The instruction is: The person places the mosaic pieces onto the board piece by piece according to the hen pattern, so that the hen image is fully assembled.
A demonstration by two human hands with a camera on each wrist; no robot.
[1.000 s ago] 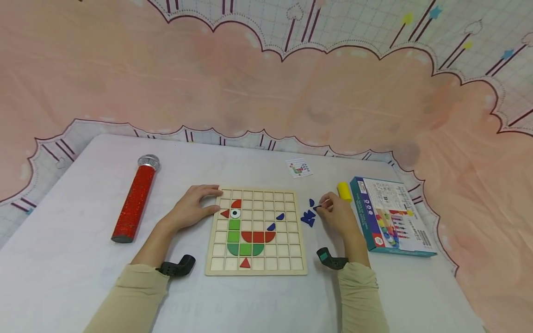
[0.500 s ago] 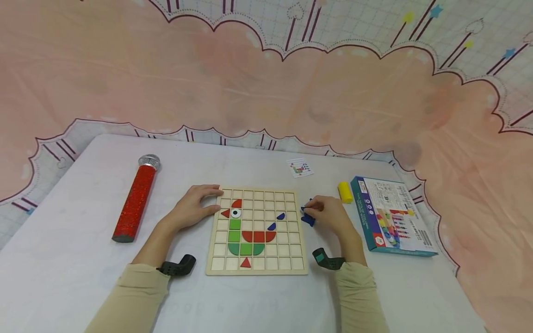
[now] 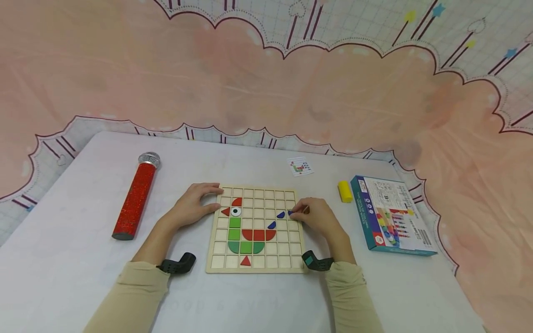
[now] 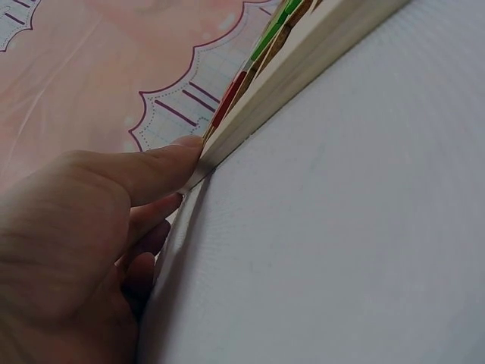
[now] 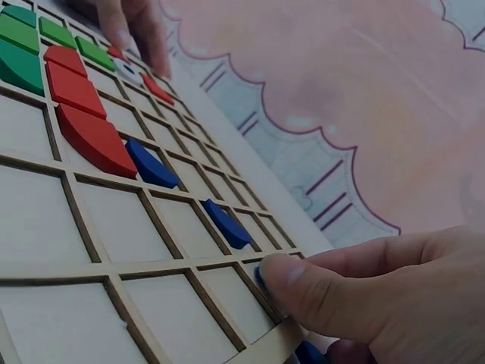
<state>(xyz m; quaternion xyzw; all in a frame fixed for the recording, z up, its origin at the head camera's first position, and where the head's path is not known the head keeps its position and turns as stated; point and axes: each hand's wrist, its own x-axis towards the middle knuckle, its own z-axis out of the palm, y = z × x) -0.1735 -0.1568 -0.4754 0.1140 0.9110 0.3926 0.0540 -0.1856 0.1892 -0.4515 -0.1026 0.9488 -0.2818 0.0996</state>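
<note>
A wooden grid board lies on the table. It bears a bird-like figure of red pieces, green pieces and a round eye piece. Two blue half-round pieces sit in squares right of the figure. My right hand pinches another blue half-round piece between thumb and finger, over a square near the board's right edge. The thumb partly hides that piece in the right wrist view. My left hand rests its thumb and fingers against the board's left edge, thumb on the rim.
More blue pieces lie under my right hand, mostly hidden. Behind the board is a small picture card. To the right are a yellow cylinder and a flat box. A red microphone lies at left.
My right hand has moved left from the loose blue pieces beside the board to the board's right side, carrying a blue piece. The left hand has stayed in place.
</note>
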